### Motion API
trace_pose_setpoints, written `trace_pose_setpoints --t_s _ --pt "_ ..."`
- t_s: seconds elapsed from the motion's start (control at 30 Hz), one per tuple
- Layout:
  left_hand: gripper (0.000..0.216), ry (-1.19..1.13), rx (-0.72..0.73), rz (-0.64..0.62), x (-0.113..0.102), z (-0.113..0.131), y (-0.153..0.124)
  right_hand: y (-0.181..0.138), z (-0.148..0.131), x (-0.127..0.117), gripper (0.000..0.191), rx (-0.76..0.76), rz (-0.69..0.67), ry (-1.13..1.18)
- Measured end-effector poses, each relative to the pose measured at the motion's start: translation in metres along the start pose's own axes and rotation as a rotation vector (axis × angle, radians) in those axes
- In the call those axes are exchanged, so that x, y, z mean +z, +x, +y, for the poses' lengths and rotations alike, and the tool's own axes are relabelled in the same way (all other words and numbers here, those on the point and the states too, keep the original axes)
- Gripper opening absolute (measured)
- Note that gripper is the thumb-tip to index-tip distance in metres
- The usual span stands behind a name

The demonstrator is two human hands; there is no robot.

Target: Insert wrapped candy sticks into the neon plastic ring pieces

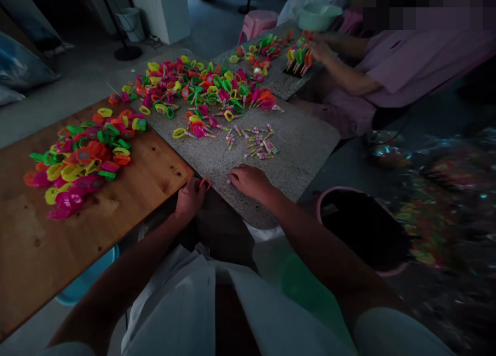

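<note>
Pinches a small orange ring (205,182) in the left hand (189,200), grip clamped on it between thumb and forefinger, right at the near edge of the grey surface (302,139), just beside the near corner of the wooden surface (155,165). Holds it a little above the edge, apparently to leave the ring free for turning and for the other hand.

Rests the right hand (251,182) palm down just beside, on the same near edge, grip apart, fingers stretched toward the ring. Cannot tell about any small piece under the fingertips.

Has a loose scatter of thin striped sticks (259,142) further in, near the middle of the grey surface, seemingly laid there for a short reach of the right hand.

Leaves a big heap of bright rings (201,87) along the far edge, well apart from both hands, like a stock. Has a second heap (81,162) on the wooden surface, toward its far edge, to the left of the left hand.

Has a pink bucket (318,214) standing below the right edge of the grey surface, close to the right forearm, probably put there to stay within reach.

Shares the place with a co-worker at the far right corner, with the co-worker's hands (312,48) on a bundle of similar coloured pieces.
</note>
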State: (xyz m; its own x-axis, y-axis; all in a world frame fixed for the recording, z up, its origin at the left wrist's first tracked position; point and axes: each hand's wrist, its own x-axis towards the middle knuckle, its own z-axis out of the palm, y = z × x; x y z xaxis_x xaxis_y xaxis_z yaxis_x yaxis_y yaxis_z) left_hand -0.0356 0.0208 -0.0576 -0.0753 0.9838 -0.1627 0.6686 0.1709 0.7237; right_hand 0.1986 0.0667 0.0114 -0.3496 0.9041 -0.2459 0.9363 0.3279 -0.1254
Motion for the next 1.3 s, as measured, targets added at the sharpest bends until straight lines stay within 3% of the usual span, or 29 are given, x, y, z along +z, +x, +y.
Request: trace_pose_setpoints --t_s 0.2,0.3,0.43,0.63,0.9,1.3 --pt "0.024 0.172 0.029 -0.098 -0.009 0.004 0.006 -0.01 0.0 -0.001 0.025 -0.129 -0.056 -0.058" --pt "0.024 0.187 0.034 -0.142 -0.011 0.004 0.008 -0.011 0.002 0.001 0.027 -0.181 0.003 -0.032" --pt "0.029 0.271 0.059 -0.145 -0.013 0.01 0.009 0.002 -0.004 0.009 0.019 -0.237 0.131 0.181" --pt "0.036 0.397 0.061 -0.164 -0.021 0.026 0.007 0.021 -0.016 0.031 0.017 -0.3 0.133 0.426" --pt "0.033 0.417 0.071 -0.179 -0.022 0.028 0.004 0.025 -0.008 0.034 0.025 -0.41 0.128 0.433" --pt "0.034 0.402 0.081 -0.172 -0.022 0.031 0.002 0.021 -0.005 0.031 0.03 -0.419 0.084 0.43"
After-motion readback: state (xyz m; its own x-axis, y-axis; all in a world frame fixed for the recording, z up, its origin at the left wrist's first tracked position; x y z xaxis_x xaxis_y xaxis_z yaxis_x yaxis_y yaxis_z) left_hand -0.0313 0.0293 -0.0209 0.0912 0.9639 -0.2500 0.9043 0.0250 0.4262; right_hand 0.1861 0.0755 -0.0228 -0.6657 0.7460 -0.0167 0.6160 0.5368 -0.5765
